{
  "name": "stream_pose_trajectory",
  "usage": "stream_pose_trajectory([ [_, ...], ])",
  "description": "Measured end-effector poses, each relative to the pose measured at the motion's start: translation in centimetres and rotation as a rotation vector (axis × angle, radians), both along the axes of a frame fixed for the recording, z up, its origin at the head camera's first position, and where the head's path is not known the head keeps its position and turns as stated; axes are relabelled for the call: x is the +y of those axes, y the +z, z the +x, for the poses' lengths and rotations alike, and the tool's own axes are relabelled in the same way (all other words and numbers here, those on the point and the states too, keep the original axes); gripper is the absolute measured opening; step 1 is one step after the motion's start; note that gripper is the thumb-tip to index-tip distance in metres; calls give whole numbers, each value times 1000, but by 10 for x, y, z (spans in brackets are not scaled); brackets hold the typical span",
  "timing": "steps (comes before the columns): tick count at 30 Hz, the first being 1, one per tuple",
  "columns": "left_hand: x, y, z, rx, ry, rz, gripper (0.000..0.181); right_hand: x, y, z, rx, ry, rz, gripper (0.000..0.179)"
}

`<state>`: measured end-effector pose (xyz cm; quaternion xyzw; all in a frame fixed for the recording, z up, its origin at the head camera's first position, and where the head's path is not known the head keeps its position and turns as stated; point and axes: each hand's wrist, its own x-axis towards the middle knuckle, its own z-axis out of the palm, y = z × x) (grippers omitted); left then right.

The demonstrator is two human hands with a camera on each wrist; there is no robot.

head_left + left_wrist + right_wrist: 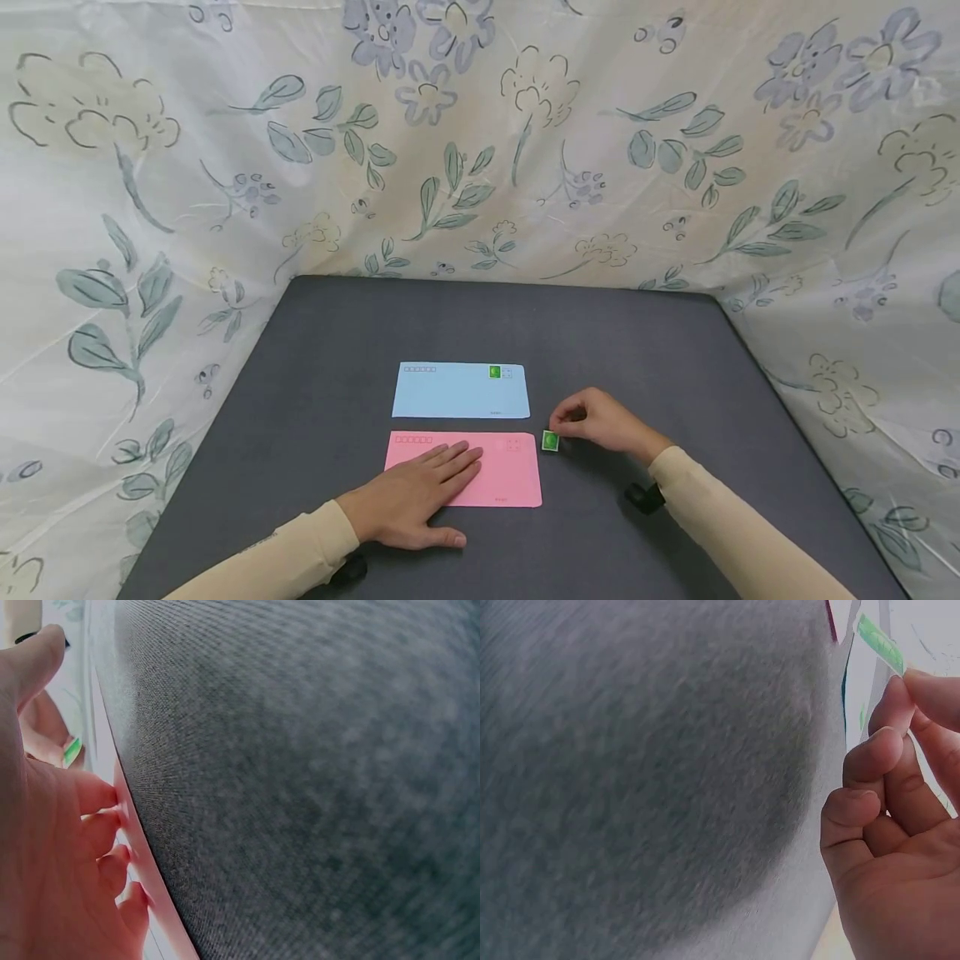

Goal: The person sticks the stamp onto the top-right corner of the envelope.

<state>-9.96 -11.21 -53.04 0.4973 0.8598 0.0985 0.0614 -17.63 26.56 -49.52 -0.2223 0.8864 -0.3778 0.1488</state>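
A pink envelope (498,475) lies flat on the dark table, its printed corner boxes at the upper right. My left hand (420,496) rests on the envelope's left half with fingers straight. Between thumb and fingertip my right hand (603,421) pinches a small green stamp (551,441) by its edge, just right of the pink envelope's upper right corner. In the right wrist view the stamp (880,643) sticks out beyond the fingertips, clear of the table. The left wrist view shows the left fingers against the pink envelope (154,881).
Above the pink one lies a light blue envelope (457,396), bearing a green stamp (494,372) at its upper right. Dark grey cloth covers the table (510,321). A floral curtain (465,150) hangs behind it and along both sides.
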Motion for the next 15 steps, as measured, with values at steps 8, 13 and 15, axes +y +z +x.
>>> stream_pose_trajectory([
  [8,0,0,0,8,-6,2,95,-11,-1,-2,21,32,-43,6],
  [13,-1,1,0,1,-7,-9,96,-18,0,-3,8,20,-34,10],
  [15,-1,1,0,3,-7,-11,96,-19,0,-3,3,16,-35,10],
])
